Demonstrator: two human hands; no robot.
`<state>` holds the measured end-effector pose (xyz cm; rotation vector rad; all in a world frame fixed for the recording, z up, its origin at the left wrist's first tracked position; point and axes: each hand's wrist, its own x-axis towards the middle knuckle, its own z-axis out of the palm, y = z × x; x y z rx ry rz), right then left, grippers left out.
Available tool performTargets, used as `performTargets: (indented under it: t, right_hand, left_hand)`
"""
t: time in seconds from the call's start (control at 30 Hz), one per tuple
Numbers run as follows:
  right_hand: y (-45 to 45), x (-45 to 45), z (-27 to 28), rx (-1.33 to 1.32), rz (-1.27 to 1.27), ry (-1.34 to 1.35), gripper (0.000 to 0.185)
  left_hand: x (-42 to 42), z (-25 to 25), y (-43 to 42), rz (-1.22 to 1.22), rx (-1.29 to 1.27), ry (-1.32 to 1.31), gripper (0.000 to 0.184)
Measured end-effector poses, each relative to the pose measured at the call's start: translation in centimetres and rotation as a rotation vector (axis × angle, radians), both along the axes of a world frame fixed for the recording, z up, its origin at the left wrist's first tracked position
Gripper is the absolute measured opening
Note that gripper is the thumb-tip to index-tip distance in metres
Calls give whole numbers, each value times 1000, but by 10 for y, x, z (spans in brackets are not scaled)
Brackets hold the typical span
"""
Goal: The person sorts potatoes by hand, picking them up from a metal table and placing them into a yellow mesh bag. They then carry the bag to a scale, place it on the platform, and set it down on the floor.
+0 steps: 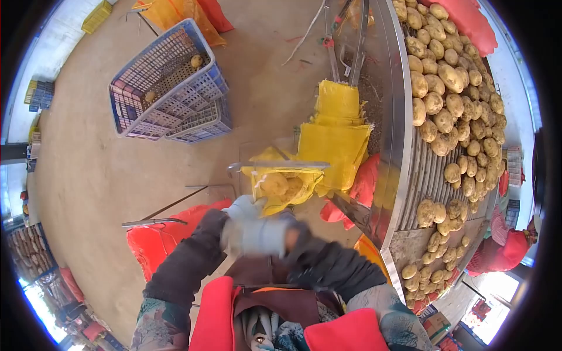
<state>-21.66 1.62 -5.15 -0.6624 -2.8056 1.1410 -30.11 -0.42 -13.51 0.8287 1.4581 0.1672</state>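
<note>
A yellow mesh bag [280, 202] hangs open from a metal bar [281, 165] in front of me, with several potatoes [282, 186] inside. My left hand [244, 208], in a pale glove, is closed on the bag's near left edge. Just nearer to my body, my right hand [253, 236], gloved too, crosses in front of the left wrist. Motion smears its fingers, and I cannot make out whether it holds anything. Beyond the bag lies a stack of flat yellow mesh bags [333, 143].
A sloping metal sorting table [393, 175] heaped with potatoes [453, 105] runs along the right. Blue crates [170, 88] stand on the floor at the far left, two potatoes in the upper one. A red bag [155, 243] hangs left. Another person in red [503, 251] is far right.
</note>
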Motion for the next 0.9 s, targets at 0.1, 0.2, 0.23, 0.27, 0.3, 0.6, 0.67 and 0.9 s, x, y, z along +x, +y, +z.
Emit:
performTargets:
  t: [0.1,0.2,0.23,0.27,0.3,0.6,0.67,0.9]
  right_hand:
    - [83,5,-3,338,-536,-13,26]
    - [106,-59,-45,187,98,-628,25]
    - [95,-70,-61,237,57,-641,23]
    - [89,-68,-57,266,123,-583,22]
    - [93,-65,-42,257,113,-583,22]
    - [136,-60,-64,-380,-999,-227,27]
    - [159,-56,-58,-423,-1125,-4,36]
    - [102,103,62,623,-888,544,58]
  left_hand:
    - [-3,10,3,148,96,-128,38]
    - [-8,18,2,189,128,-136,38]
    - [-11,22,0,205,115,-132,37]
    - [-12,24,-2,207,111,-125,37]
    - [-14,25,-4,211,106,-114,37]
    - [-1,28,-10,147,68,-130,35]
    - [11,32,-11,111,69,-157,35]
    - [34,40,7,-19,103,-225,34]
